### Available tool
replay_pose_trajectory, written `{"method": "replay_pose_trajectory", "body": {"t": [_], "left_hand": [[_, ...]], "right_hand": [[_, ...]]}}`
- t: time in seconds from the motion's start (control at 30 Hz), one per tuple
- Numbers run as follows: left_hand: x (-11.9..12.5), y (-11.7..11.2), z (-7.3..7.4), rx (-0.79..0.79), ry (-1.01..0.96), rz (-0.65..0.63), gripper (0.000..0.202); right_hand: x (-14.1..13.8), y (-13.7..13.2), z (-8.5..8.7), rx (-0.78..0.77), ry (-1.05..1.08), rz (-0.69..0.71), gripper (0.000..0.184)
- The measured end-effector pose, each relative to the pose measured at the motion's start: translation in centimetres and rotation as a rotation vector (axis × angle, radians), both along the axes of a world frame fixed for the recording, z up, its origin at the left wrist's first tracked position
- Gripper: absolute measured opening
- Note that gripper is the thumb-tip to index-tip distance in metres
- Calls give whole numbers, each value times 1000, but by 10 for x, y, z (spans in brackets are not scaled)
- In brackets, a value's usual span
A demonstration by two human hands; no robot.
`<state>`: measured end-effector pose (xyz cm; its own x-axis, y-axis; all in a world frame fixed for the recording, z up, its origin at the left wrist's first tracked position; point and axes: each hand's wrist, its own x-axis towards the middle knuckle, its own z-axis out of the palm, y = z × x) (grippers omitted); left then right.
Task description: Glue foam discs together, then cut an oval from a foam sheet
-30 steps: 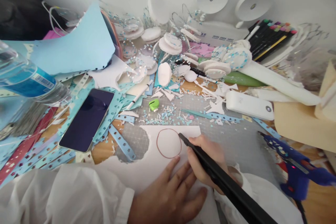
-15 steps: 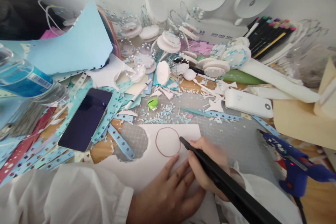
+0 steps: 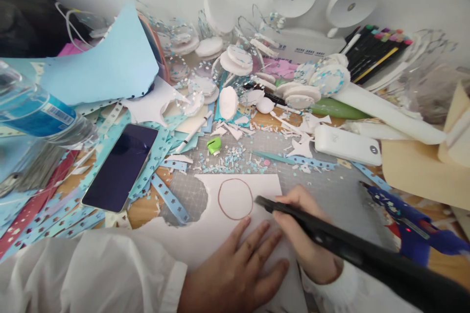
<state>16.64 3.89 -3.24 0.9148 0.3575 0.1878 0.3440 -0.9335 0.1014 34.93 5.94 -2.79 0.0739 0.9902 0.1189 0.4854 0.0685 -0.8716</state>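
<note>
My left hand (image 3: 238,266) lies flat with its fingers spread on a white sheet (image 3: 264,183), its fingertips just below a brown drawn circle (image 3: 235,199). The sheet has ragged, curved cut-outs along its left side and rests on a grey cutting mat (image 3: 330,205). In my right hand (image 3: 304,234) is a long black pen-shaped tool (image 3: 330,237), gripped near its tapered tip. That tip points left and stands close to the circle's right edge; I cannot tell if it touches the sheet. The tool's rear end runs out at the lower right.
A blue glue gun (image 3: 407,225) lies at right, near a white power bank (image 3: 347,144). At left are a phone (image 3: 121,166), a water bottle (image 3: 40,107) and patterned paper strips (image 3: 171,198). Behind the sheet lie paper scraps (image 3: 231,159), a green sharpener-like piece (image 3: 214,145) and white discs (image 3: 237,58).
My right hand has shifted right, and the black tool now lies at a flatter angle, its tip a little away from the circle's edge. My left hand stays on the sheet.
</note>
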Motion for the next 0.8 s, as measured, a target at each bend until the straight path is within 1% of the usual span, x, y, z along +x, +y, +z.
{"method": "replay_pose_trajectory", "body": {"t": [0.07,0.1,0.13,0.23,0.3,0.4,0.47,0.5,0.6,0.7,0.8], "left_hand": [[-1,0,0,5,-6,-13,44],[-1,0,0,-1,-11,-29,45],[-1,1,1,-11,-20,-51,45],[-2,3,3,-51,-55,-147,41],[-3,5,5,-69,-72,-191,39],[-4,7,4,-79,-90,-253,38],[-4,7,3,-80,-103,-298,38],[-4,7,2,-82,-106,-309,39],[-4,6,-1,-94,-113,-297,41],[-3,7,-1,-119,-129,-294,40],[-1,7,-1,-154,-132,-300,37]], "right_hand": [[8,1,-4,107,67,-85,4],[12,3,-5,146,87,-86,5],[15,4,-4,162,98,-46,7],[18,6,0,108,75,186,7],[16,7,2,92,28,315,6],[11,6,2,162,-49,456,7],[7,5,3,224,-96,477,7],[6,4,4,242,-116,467,7],[1,4,9,258,-132,452,10],[-1,6,11,285,-140,534,12],[2,5,4,340,-193,588,11]]}}
